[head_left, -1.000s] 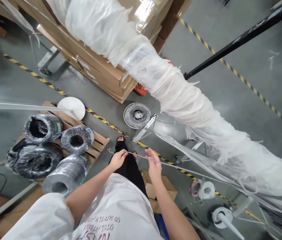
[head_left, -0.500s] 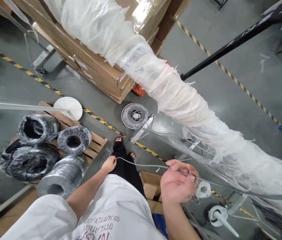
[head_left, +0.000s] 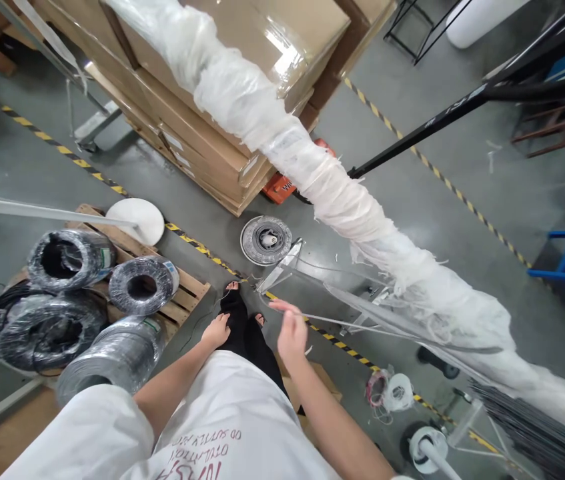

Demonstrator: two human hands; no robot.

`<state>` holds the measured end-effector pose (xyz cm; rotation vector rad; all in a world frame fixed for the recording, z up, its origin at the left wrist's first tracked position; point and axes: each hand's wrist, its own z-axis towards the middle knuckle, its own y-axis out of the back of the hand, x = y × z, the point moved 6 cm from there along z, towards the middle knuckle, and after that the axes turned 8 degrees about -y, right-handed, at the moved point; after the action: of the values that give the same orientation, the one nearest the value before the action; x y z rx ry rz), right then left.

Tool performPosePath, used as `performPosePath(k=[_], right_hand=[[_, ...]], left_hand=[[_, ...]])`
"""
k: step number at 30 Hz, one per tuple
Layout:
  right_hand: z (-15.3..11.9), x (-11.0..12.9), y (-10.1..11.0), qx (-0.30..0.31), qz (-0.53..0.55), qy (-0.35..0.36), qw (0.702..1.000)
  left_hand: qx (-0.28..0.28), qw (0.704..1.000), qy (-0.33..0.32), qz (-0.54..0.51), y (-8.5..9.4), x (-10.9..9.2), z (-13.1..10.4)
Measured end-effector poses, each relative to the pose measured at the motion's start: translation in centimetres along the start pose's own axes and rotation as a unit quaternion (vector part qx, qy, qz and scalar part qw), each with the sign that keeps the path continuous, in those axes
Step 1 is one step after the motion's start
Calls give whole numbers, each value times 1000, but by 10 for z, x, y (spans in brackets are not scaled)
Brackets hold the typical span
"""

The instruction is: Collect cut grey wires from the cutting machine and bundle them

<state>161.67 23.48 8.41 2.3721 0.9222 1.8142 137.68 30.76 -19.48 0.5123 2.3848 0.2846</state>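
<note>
My right hand (head_left: pixel 293 337) is in front of my legs, its fingers bent around a thin grey cable (head_left: pixel 352 323). From this hand the cable stretches right toward a long pole or bundle wrapped in white film (head_left: pixel 347 207). A short, thin length of it shows beyond the fingers on the left. Lower left of my right hand, my left hand (head_left: pixel 217 331) is closed, close to my black trousers. What it holds, if anything, is hidden. Dark strands (head_left: pixel 537 427) hang in a bunch at the lower right.
Film-wrapped coils (head_left: pixel 142 285) lie on a wooden pallet (head_left: pixel 195 293) at left. Stacked cardboard boxes (head_left: pixel 202 143) stand ahead. A reel of grey cable (head_left: pixel 266 240) sits on the floor beside a metal stand foot (head_left: pixel 279 267). Yellow-black tape (head_left: pixel 197 247) crosses the floor.
My right hand has moved left, closer to my left hand, along the cable. The cable that ran to my left hand no longer visibly reaches it. The view has shifted slightly.
</note>
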Motion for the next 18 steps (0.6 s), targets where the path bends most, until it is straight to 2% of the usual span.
performPosePath(k=[2, 4, 6, 8, 10, 12, 15, 18], right_hand=[[-4, -33, -25, 96, -81, -43, 991], [-8, -61, -42, 154, -122, -68, 978], [-9, -83, -50, 183, -129, -96, 970], [-8, -101, -48, 186, -108, -132, 968], [-4, -117, -34, 155, -74, -175, 969], [1, -128, -10, 112, -45, -207, 971], [7, -138, 33, 76, -41, -221, 972], [7, -144, 80, 53, -84, -247, 964]], left_hand=[[-9, 1000, 0, -8, 2, -3, -2], [-21, 1000, 0, -18, 6, -8, -5], [-37, 999, -3, -30, 10, -14, -7], [-54, 998, -12, -43, 14, -22, -9], [-69, 996, -21, -56, 17, -30, -10], [-77, 994, -26, -68, 19, -36, -13], [-80, 993, -21, -82, 17, -41, -21], [-85, 992, -3, -94, 12, -40, -38]])
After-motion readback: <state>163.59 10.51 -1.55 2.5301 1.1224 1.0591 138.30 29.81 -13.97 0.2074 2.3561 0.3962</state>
